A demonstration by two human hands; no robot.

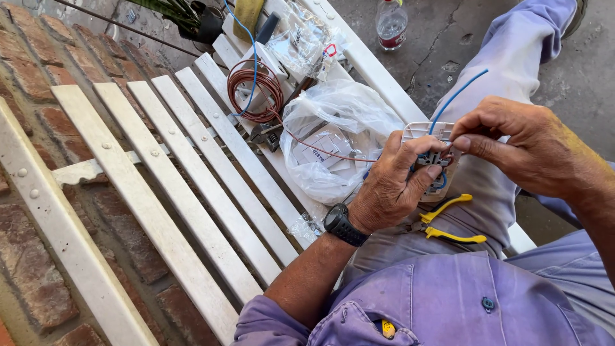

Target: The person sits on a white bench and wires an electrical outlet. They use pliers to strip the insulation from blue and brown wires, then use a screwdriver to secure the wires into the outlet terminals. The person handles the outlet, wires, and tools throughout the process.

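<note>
White plastic wall-socket module (430,136) sits over my lap, my left hand (391,186) clenched around it while my right hand (512,144) pinches the thin blue wire (458,96) into its back.

Bench slats (160,186) left free; plastic bag (333,122), wire coil (256,90) block right.

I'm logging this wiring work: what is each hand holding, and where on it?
The left hand grips the white plastic switch module around its lower body. The right hand pinches the thin blue wire at its end, at the module.
</note>
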